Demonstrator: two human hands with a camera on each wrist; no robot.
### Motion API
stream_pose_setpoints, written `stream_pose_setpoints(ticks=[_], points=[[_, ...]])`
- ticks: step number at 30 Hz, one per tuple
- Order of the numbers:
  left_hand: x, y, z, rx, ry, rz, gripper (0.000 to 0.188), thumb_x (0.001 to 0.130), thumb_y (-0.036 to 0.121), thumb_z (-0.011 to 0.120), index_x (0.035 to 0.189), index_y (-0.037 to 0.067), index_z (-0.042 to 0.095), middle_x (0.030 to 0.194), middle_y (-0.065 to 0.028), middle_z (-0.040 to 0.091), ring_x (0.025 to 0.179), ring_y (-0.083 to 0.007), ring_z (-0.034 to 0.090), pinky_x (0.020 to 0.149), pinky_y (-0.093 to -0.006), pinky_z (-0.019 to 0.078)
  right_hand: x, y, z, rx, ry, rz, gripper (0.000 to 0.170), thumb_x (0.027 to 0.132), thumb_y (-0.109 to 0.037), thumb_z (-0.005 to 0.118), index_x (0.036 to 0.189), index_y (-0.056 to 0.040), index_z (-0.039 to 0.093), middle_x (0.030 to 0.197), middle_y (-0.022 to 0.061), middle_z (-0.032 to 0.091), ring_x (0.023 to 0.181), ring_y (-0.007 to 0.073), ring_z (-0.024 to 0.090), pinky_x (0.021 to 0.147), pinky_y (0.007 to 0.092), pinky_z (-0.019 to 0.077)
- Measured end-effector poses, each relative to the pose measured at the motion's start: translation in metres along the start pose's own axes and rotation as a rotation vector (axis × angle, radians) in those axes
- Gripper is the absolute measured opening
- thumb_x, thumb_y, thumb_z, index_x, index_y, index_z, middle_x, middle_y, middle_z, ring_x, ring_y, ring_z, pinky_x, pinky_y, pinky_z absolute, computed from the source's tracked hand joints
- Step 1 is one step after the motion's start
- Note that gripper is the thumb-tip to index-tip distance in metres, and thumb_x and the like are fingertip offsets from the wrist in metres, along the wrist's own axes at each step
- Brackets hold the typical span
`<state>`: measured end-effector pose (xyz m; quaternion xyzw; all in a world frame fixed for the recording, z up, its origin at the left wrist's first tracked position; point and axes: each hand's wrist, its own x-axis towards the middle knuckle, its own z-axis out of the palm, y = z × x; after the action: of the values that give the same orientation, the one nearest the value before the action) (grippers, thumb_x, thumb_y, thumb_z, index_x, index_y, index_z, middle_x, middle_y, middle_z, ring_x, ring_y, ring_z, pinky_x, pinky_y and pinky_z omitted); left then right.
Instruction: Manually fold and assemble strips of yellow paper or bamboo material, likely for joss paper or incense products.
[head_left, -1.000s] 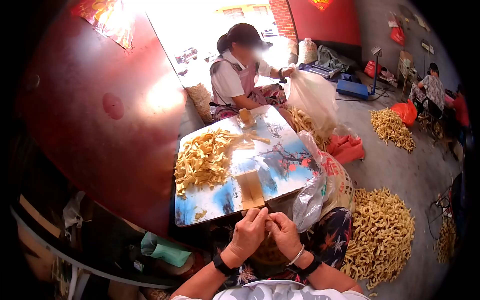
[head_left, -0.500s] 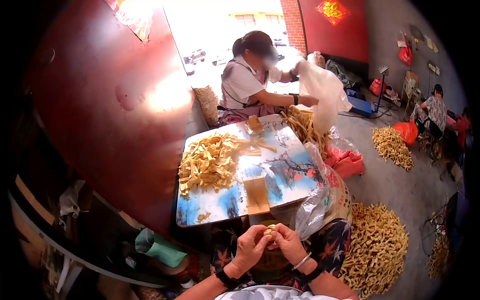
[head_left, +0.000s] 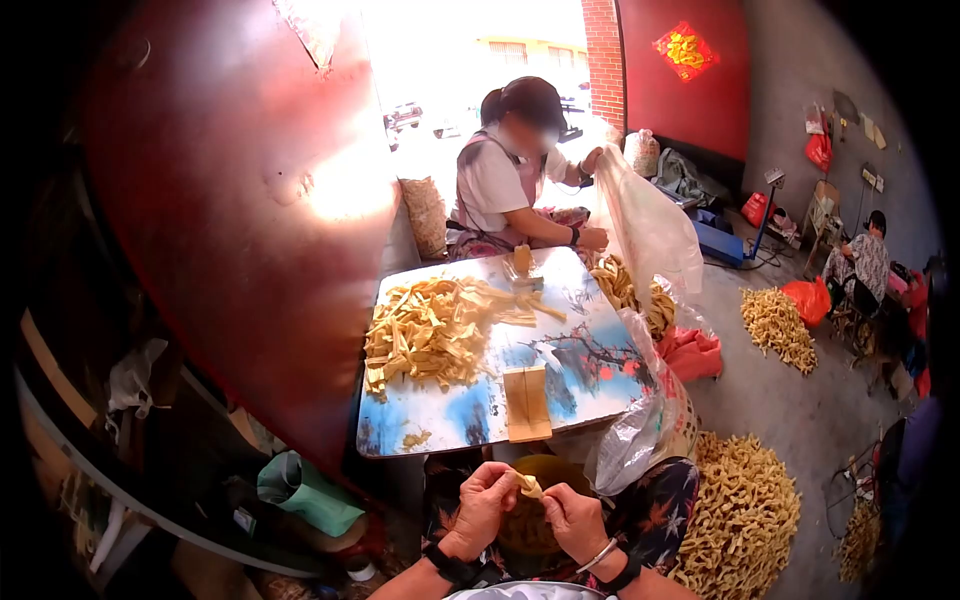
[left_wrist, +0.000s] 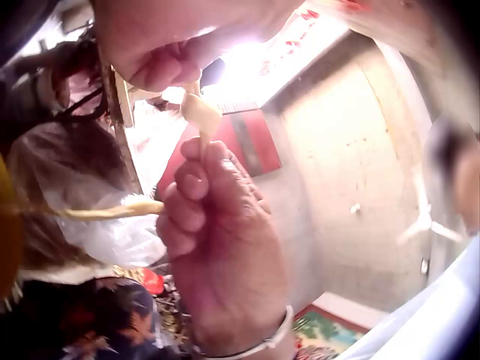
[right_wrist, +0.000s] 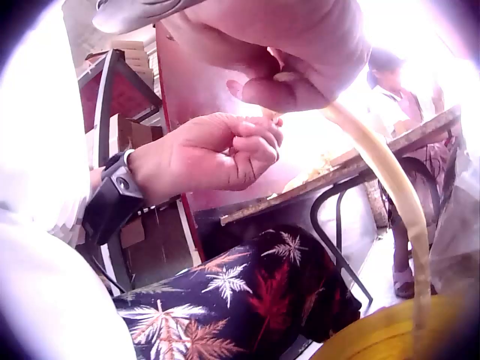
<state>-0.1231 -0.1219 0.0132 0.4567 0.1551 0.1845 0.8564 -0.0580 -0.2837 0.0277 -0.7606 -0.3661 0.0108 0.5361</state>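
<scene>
A pale yellow strip with a knot in it spans the gap between my two hands, above my lap. My left hand pinches one side of the knot with thumb and fingertips. On the other side my right hand pinches the strip, its remaining fingers curled in. From the right hand a long loose tail of the strip hangs toward a yellow basin. The left wrist view shows the folded knot close up between the fingertips of both hands.
Ahead stands a painted table bearing a heap of yellow strips and a brown block. Across it a person holds a translucent plastic bag. A large pile of knotted pieces lies on the floor at right.
My hands were close together and have drawn apart, so the knot now shows between them. The person opposite has shifted the plastic bag about. My head view has turned left.
</scene>
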Motion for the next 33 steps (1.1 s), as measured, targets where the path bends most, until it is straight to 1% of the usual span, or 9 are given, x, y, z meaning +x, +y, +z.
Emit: stream_pose_setpoints(ticks=[3, 6, 10, 13, 14, 17, 22, 25, 33], points=[[-0.002, -0.014, -0.005, -0.18, -0.068, -0.081, 0.019, 0.094, 0.009, 0.064, 0.112, 0.005, 0.06, 0.102, -0.0045, 0.066, 0.081, -0.0124, 0.062, 0.076, -0.0275, 0.0522, 0.0, 0.001, 0.004, 0.005, 0.055, 0.102, 0.008, 0.091, -0.013, 0.064, 0.09, -0.0049, 0.062, 0.072, 0.0158, 0.062, 0.066, 0.0346, 0.064, 0.057, 0.0388, 0.05], [-0.017, -0.022, 0.01, -0.053, -0.081, -0.062, 0.026, 0.094, 0.009, 0.063, 0.12, 0.003, 0.06, 0.107, -0.004, 0.066, 0.093, -0.0123, 0.064, 0.088, -0.0275, 0.0513, -0.001, 0.004, 0.015, -0.163, 0.06, -0.085, 0.007, 0.09, -0.012, 0.065, 0.091, -0.0052, 0.063, 0.078, 0.015, 0.064, 0.068, 0.0335, 0.065, 0.059, 0.0385, 0.0512], [-0.011, -0.017, 0.001, 0.115, -0.006, 0.033, 0.023, 0.097, 0.01, 0.059, 0.116, -0.002, 0.063, 0.103, -0.0006, 0.067, 0.092, -0.0072, 0.06, 0.086, -0.0225, 0.0497, 0.01, -0.002, 0.014, -0.121, 0.111, -0.175, 0.01, 0.089, -0.013, 0.066, 0.096, -0.0056, 0.063, 0.088, 0.0141, 0.065, 0.075, 0.032, 0.066, 0.065, 0.0381, 0.053], [-0.017, -0.011, 0.001, 0.153, -0.103, -0.058, 0.025, 0.098, 0.012, 0.058, 0.118, -0.003, 0.062, 0.103, -0.0008, 0.066, 0.089, -0.0069, 0.061, 0.082, -0.0211, 0.0505, 0.023, -0.014, 0.006, 0.133, 0.018, 0.082, 0.014, 0.089, -0.013, 0.066, 0.098, -0.0025, 0.066, 0.09, 0.0134, 0.067, 0.078, 0.0294, 0.068, 0.068, 0.0359, 0.0533], [-0.014, -0.024, -0.013, 0.103, -0.25, -0.122, 0.027, 0.099, 0.014, 0.058, 0.12, -0.002, 0.061, 0.101, -0.0011, 0.066, 0.087, -0.0067, 0.061, 0.078, -0.0199, 0.0512, 0.023, -0.008, 0.007, 0.122, -0.012, 0.031, 0.013, 0.09, -0.013, 0.066, 0.097, -0.0018, 0.066, 0.09, 0.0135, 0.067, 0.076, 0.0276, 0.068, 0.067, 0.0348, 0.053], [-0.021, -0.016, 0.002, 0.182, -0.188, -0.097, 0.026, 0.098, 0.014, 0.059, 0.118, -0.002, 0.062, 0.098, -0.001, 0.065, 0.085, -0.0071, 0.06, 0.073, -0.0194, 0.0513, 0.023, 0.004, 0.012, 0.078, -0.037, -0.054, 0.013, 0.092, -0.013, 0.064, 0.095, -0.0003, 0.066, 0.088, 0.0137, 0.067, 0.072, 0.0238, 0.068, 0.064, 0.0324, 0.0522], [-0.026, -0.017, 0.001, 0.609, -0.141, 0.297, 0.022, 0.089, 0.006, 0.069, 0.109, 0.001, 0.064, 0.092, -0.0073, 0.066, 0.083, -0.0135, 0.064, 0.074, -0.0252, 0.0528, 0.022, -0.004, 0.015, -0.081, 0.049, -0.039, 0.016, 0.095, -0.015, 0.06, 0.089, 0.0, 0.063, 0.076, 0.0124, 0.066, 0.068, 0.0223, 0.067, 0.06, 0.0317, 0.0508], [-0.024, -0.001, 0.005, 0.789, -0.145, 0.453, 0.019, 0.088, 0.004, 0.068, 0.106, -0.001, 0.064, 0.089, -0.0123, 0.065, 0.08, -0.022, 0.066, 0.071, -0.0281, 0.0525, 0.025, -0.007, 0.014, 0.092, 0.028, 0.046, 0.02, 0.096, -0.017, 0.059, 0.084, -0.0008, 0.059, 0.073, 0.0169, 0.063, 0.066, 0.0351, 0.064, 0.057, 0.0377, 0.0496], [-0.021, 0.008, 0.009, 0.858, -0.172, 0.538, 0.013, 0.087, 0.004, 0.067, 0.099, -0.002, 0.065, 0.086, -0.0126, 0.061, 0.076, -0.0233, 0.062, 0.069, -0.0288, 0.0487, 0.025, 0.002, 0.014, 0.162, 0.018, 0.114, 0.02, 0.097, -0.018, 0.055, 0.087, -0.001, 0.059, 0.07, 0.0164, 0.062, 0.061, 0.0302, 0.064, 0.055, 0.0353, 0.0478]])
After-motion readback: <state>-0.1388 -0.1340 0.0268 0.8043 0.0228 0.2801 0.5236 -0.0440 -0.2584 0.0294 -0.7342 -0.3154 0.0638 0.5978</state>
